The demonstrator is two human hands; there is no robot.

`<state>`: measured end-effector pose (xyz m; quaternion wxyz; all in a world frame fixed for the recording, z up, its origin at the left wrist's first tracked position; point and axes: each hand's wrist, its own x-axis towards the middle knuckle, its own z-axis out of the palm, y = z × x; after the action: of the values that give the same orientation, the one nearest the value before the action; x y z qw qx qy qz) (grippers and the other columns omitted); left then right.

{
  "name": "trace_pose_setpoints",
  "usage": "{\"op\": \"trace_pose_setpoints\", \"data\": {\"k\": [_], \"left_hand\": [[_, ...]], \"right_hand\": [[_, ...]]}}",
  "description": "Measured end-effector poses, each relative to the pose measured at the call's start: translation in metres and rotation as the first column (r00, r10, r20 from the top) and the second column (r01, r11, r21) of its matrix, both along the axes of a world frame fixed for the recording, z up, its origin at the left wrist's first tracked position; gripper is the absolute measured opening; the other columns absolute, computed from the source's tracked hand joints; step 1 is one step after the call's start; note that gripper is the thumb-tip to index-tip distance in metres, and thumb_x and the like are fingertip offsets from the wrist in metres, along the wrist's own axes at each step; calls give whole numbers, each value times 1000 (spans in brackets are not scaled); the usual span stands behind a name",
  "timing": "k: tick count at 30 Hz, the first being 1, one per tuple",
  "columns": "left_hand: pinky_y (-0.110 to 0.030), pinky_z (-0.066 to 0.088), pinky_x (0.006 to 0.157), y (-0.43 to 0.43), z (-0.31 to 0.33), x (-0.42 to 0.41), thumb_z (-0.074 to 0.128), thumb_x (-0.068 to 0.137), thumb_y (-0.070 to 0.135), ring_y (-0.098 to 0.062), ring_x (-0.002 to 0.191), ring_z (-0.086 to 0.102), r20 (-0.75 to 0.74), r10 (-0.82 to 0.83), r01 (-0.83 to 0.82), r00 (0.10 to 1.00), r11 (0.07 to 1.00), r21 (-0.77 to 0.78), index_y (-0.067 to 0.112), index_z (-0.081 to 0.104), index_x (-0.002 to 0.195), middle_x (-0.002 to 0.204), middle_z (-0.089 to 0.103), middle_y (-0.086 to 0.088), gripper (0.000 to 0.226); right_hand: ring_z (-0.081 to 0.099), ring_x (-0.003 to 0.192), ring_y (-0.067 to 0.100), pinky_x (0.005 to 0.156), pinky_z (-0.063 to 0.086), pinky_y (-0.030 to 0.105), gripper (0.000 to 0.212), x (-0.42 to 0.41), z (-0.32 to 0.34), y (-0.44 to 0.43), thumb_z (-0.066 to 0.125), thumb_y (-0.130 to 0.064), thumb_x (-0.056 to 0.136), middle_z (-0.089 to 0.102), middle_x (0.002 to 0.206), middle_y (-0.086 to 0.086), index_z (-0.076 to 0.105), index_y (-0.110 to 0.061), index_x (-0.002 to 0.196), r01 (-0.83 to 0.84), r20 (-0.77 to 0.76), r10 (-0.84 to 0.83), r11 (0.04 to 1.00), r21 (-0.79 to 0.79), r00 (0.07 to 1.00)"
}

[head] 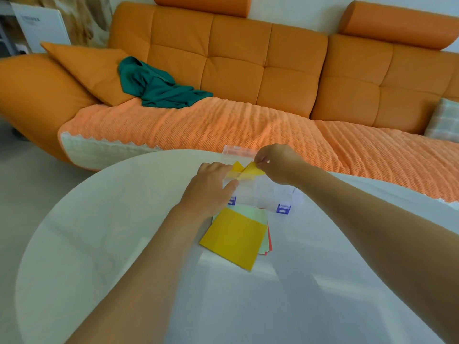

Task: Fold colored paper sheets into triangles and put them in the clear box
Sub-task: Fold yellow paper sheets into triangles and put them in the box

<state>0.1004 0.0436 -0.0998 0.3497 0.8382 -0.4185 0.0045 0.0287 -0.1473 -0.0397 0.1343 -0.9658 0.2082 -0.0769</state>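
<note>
Just two hands [211,189] [280,165], one box [263,194], folded paper [253,170]

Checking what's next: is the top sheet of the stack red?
No, the top sheet is yellow; red only peeks out beneath its right edge.

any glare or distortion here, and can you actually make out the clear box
Head view: the wide lens bows the sofa and table rim; pale glare patches lie on the tabletop; the box nearly washes out against it, only its blue latches clear; the yellow paper pinched by the right hand shows clearly.
</note>
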Motion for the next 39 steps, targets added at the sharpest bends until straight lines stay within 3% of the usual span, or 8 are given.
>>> {"op": "trace_pose_setpoints", "data": {"k": [5,13,19,23,28,31,35,39], "left_hand": [[-36,33,109,1,2,-3,50,101,35,-16,138,30,-20,0,0,1000,1000,-15,20,48,145,145,49,4,46],[-34,30,111,-3,-4,1,51,101,36,-16,139,28,-44,15,-16,999,1000,-18,18,45,147,149,44,3,49],[-26,25,108,-3,-4,1,52,101,34,-16,140,29,-66,5,-7,998,999,-35,16,45,147,151,39,2,50],[-29,27,110,4,1,-1,53,101,33,-18,140,30,-53,2,-4,999,1000,-30,16,45,147,151,40,1,50],[-30,41,92,25,16,-10,62,94,17,-18,115,46,83,50,-38,995,989,-140,17,60,120,122,51,1,26],[-28,42,83,41,23,-25,62,91,11,-10,99,47,140,17,2,990,991,-132,20,60,102,105,52,8,14],[-34,47,93,59,21,-46,65,88,18,-10,103,53,106,-117,112,988,993,48,25,65,101,101,56,13,14],[-27,33,111,76,12,-61,67,88,43,-9,134,41,17,-205,190,979,931,312,32,55,137,141,52,13,52]], "right_hand": [[62,95,16,79,52,28,15,5,-6,8,62,-24,97,67,104,-4,74,-21,105,-49,30,47,995,88,998],[65,97,18,83,57,36,23,24,-17,13,69,-26,93,70,114,-2,74,-21,114,39,87,-44,997,61,995],[64,82,11,61,49,18,13,26,-22,10,69,-18,92,75,101,-2,79,-18,100,31,124,-54,983,179,991],[59,85,6,61,40,9,18,14,-17,15,62,-21,97,71,109,-7,76,-20,107,-14,197,-20,986,168,980],[55,71,-10,62,38,4,16,-21,-3,40,62,-20,96,70,103,-13,76,-25,103,-135,271,98,983,124,958],[56,70,-10,66,39,6,14,-52,0,69,67,-21,92,67,92,-20,77,-27,100,-260,174,235,956,135,956],[59,102,6,91,46,25,28,-87,-12,94,74,-43,83,65,112,-17,72,-35,110,-298,-88,310,946,130,947],[42,136,11,113,36,33,65,-114,-23,102,73,-54,81,46,148,-14,54,-35,140,-310,-202,332,942,131,922]]}}
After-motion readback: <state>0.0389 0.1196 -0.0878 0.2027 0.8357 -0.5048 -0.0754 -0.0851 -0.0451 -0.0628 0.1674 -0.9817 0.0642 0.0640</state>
